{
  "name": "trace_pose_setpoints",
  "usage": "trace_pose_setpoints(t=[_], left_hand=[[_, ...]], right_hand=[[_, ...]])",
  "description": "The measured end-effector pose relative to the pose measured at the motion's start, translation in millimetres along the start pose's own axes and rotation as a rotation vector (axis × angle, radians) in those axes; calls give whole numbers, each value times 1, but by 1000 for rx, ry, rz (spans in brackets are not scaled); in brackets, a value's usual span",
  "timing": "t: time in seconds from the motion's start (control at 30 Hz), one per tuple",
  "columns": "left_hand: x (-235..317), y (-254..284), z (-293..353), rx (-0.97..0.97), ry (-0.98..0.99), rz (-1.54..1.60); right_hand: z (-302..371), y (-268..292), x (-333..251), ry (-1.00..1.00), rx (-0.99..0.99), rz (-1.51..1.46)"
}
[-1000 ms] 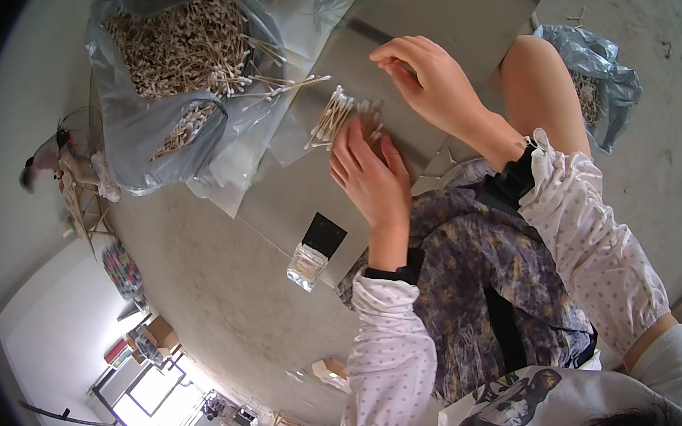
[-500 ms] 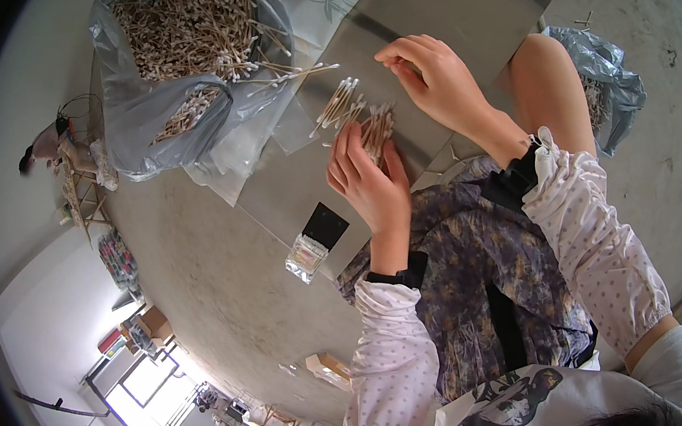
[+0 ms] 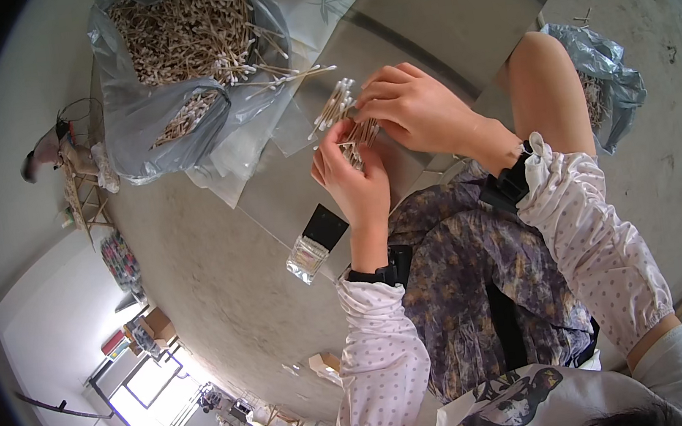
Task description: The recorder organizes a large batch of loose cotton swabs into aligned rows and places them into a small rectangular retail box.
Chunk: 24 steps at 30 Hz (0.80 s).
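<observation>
On the head view I had the left hand (image 3: 353, 184) low over the bench (image 3: 452, 8), its thumb and fingers curled round a bundle of cotton swabs (image 3: 364, 133), grasping it between the middle of the bench and the near edge by the lap. The right hand (image 3: 422, 109) met that bundle from the far side, fingers bent and tips against it; I couldn't tell whether they gripped or merely touched. Just beyond the fingertips, a second bunch (image 3: 334, 106) lay slantwise on the bench, white tips outward. Near the left corner closest to the lap I saw a black card (image 3: 325, 228) with a small clear packet (image 3: 307, 259) at the bench's left edge. Farther up that edge sat a big grey bag (image 3: 126, 137) heaped with swabs, several poking out toward the hands. A black band (image 3: 392, 270) circled the left wrist.
</observation>
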<state>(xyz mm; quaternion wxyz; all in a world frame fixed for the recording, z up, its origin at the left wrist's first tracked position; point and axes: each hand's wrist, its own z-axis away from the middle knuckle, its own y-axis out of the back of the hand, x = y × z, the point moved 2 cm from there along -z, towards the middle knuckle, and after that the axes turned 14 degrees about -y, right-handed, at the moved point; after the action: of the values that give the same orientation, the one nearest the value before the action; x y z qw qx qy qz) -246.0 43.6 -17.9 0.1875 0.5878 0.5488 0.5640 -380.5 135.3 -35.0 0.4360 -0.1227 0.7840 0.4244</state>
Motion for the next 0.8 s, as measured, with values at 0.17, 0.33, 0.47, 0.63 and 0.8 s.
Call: trace_pose_setpoints(t=[0.17,0.33,0.47,0.63,0.8], left_hand=[[-22,8,-11,4,-5,118],[-42,22,-23,-19,-18,175],[-37,27,-23,-165,-169,-69],[-43,22,-19,-98,-147,-151],[-44,16,-31,-71,145,-11]], right_hand=[[5,-8,-5,67,71,88],[5,-13,-8,57,-47,163],[7,-11,-2,32,-61,156],[6,-9,-6,49,19,141],[6,-11,-8,20,-94,127]])
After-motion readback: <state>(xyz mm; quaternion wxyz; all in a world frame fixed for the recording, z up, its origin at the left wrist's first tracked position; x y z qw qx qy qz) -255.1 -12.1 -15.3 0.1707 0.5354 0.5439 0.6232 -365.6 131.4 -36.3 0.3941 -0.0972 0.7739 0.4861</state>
